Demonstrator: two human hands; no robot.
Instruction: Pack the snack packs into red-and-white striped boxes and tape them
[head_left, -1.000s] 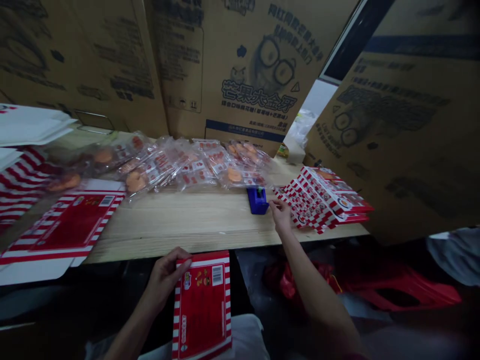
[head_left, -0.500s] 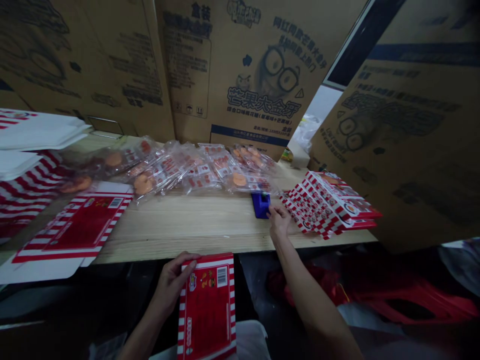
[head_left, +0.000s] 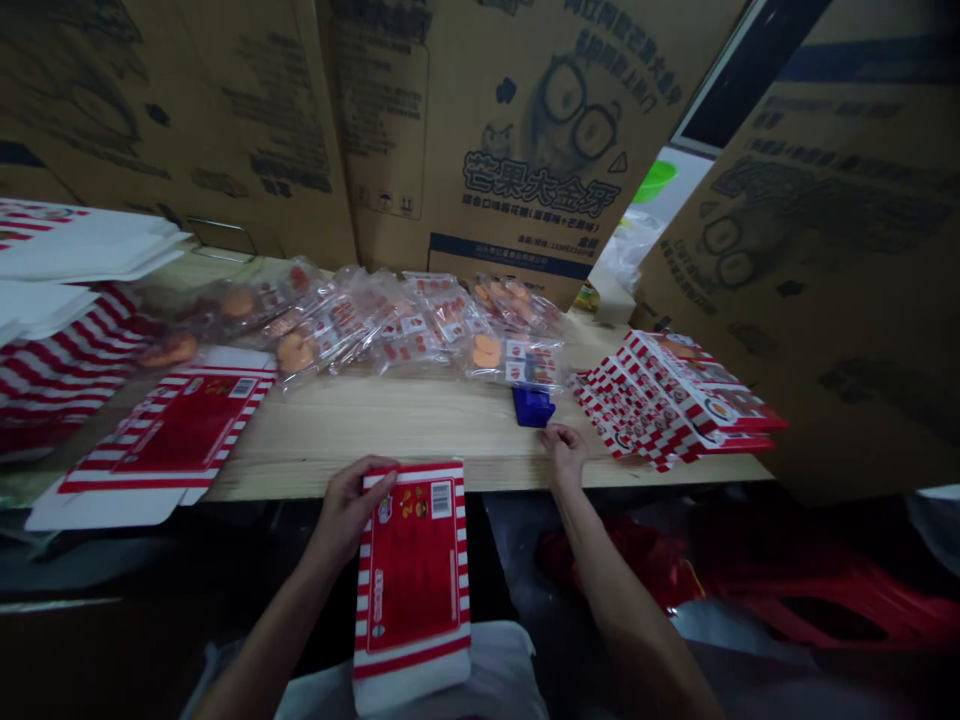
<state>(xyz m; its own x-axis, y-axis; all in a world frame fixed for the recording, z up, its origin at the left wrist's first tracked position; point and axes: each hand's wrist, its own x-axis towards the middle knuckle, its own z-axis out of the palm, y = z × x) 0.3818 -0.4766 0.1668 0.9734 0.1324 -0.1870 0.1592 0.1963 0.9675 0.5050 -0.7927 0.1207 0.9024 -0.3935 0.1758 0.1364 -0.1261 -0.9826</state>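
At far left we see a stack of flat striped cartons (head_left: 52, 360), too many to count, and one unfolded carton blank (head_left: 169, 435) on the wooden table (head_left: 390, 430). Our left hand (head_left: 346, 510) grips the top left corner of a single red-and-white striped box (head_left: 411, 575), fingers curled over its edge, holding it above our lap just below the table edge. We judge it light, thin cardboard, stiff enough to hold by a corner yet easily creased. Behind lies a row of clear snack bags (head_left: 390, 325), roughly ten. Our right hand (head_left: 564, 450) rests on the table edge, fingers loosely together, empty, near one blue tool (head_left: 533, 406) and a fanned stack of folded boxes (head_left: 671, 400).
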